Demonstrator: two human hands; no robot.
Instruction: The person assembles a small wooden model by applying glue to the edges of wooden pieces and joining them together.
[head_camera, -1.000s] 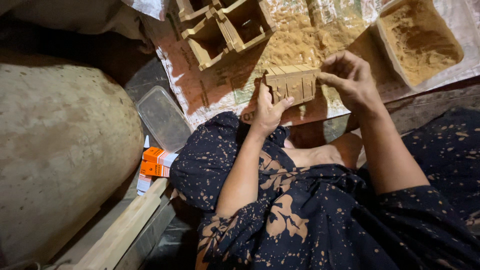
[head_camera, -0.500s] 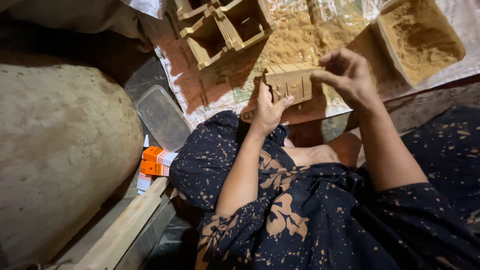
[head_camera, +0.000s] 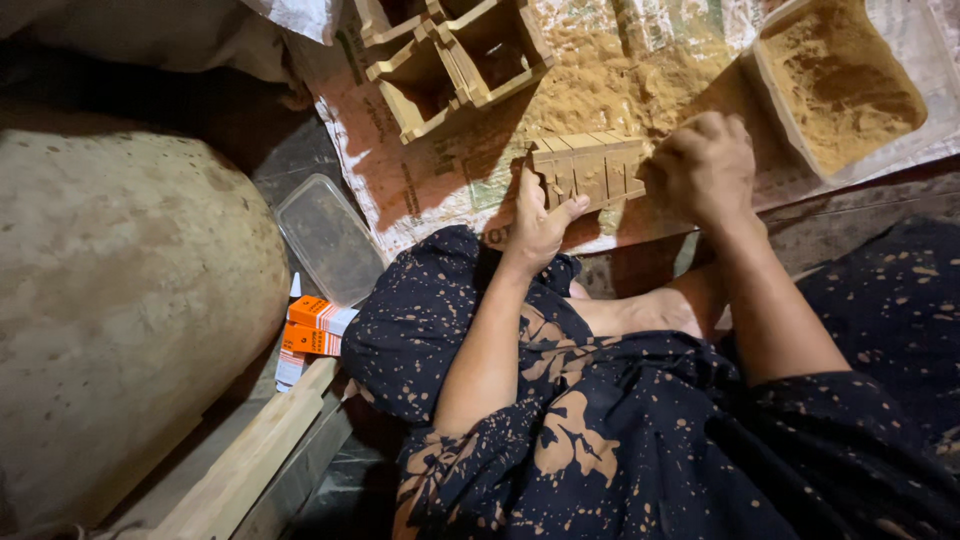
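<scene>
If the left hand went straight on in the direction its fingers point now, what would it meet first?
The left hand already holds the grooved wooden block. Straight beyond that lies the loose brown powder on the printed sheet, then probably the open wooden boxes; depth is unclear.

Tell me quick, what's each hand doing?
Left hand: grips the wooden mould at its left end.
Right hand: curled shut at the mould's right end.

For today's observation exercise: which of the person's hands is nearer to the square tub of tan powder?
Right. The right hand rests at the right end of the slotted wooden block, just left of the square tub of tan powder. The left hand holds the block's far end.
</scene>
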